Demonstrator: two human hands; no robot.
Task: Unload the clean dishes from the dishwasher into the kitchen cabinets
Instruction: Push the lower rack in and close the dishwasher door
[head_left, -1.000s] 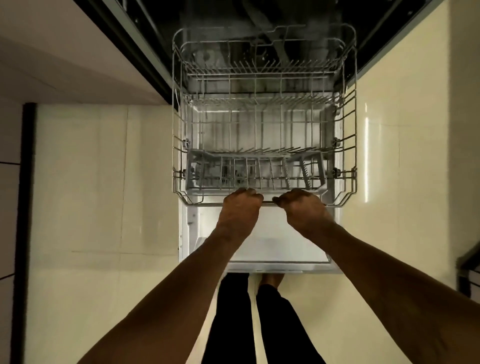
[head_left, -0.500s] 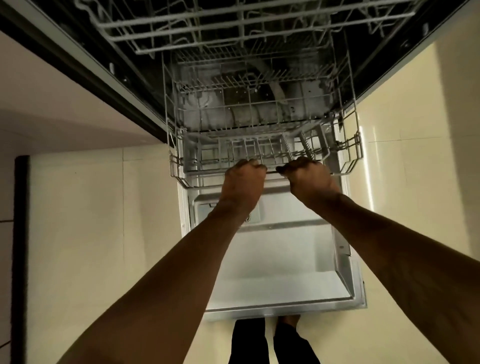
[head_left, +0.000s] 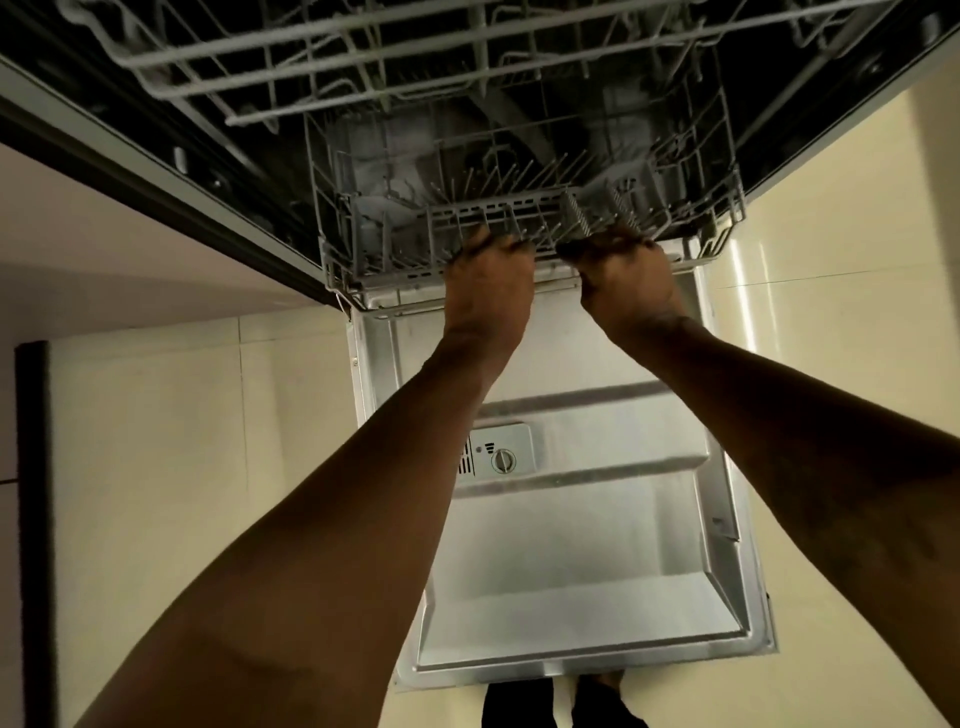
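Observation:
The grey wire lower rack (head_left: 363, 244) sits almost fully inside the dishwasher tub, only its front edge still over the open door (head_left: 582, 545). No dishes show in the rack. My left hand (head_left: 491, 283) grips the rack's front rim left of centre, fingers curled over the wire. Just to its right, my right hand (head_left: 626, 280) grips the same rim. A grey cutlery basket (head_left: 498, 213) stands inside the rack right behind my fingers. The upper rack (head_left: 415, 57) hangs above, inside the tub.
The steel door lies flat, with the detergent dispenser (head_left: 501, 454) at its middle. A pale countertop (head_left: 104, 234) runs along the left, above the cream floor tiles (head_left: 182, 441). My legs stand at the door's near edge. A dark vertical strip (head_left: 34, 519) borders the far left.
Both hands have pushed the lower rack from fully pulled out over the door back into the tub. The door's inner face, earlier covered by the rack, is now exposed.

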